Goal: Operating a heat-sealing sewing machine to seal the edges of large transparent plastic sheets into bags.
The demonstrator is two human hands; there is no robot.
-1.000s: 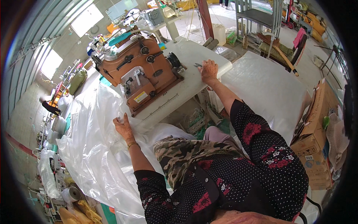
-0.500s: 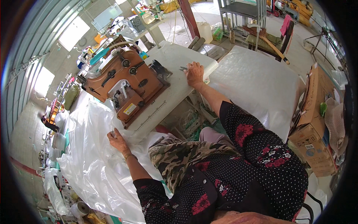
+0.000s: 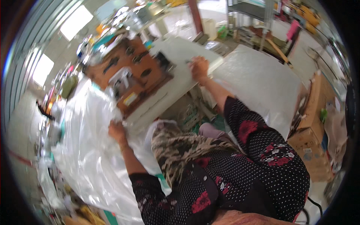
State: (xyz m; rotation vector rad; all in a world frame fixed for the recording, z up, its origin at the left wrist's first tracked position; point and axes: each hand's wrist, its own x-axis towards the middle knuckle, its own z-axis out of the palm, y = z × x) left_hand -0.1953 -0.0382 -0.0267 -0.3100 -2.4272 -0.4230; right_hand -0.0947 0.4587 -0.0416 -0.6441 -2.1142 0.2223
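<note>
A brown industrial sewing machine (image 3: 125, 69) stands on a pale work table (image 3: 180, 84). My left hand (image 3: 117, 131) is at the machine's near left corner, its fingers closed on the edge of a clear plastic sheet (image 3: 84, 150). The sheet hangs in loose folds to the left and down past my lap. My right hand (image 3: 199, 69) rests over the right part of the table, closed around small metal thread snips (image 3: 188, 62), whose tips poke out toward the machine. Motion blurs both hands, and the machine's needle area cannot be made out.
Right of the table lies a broad surface covered in whitish plastic (image 3: 262, 82). A cardboard box (image 3: 313, 131) stands at the far right. Behind are a dark-topped metal stand (image 3: 249, 11) and a wooden handle (image 3: 279, 51). Cluttered goods line the left wall.
The view has shifted slightly and blurred. My left hand has drawn its fingers in at the sheet's edge. My right hand stays over the table with the snips, slightly turned.
</note>
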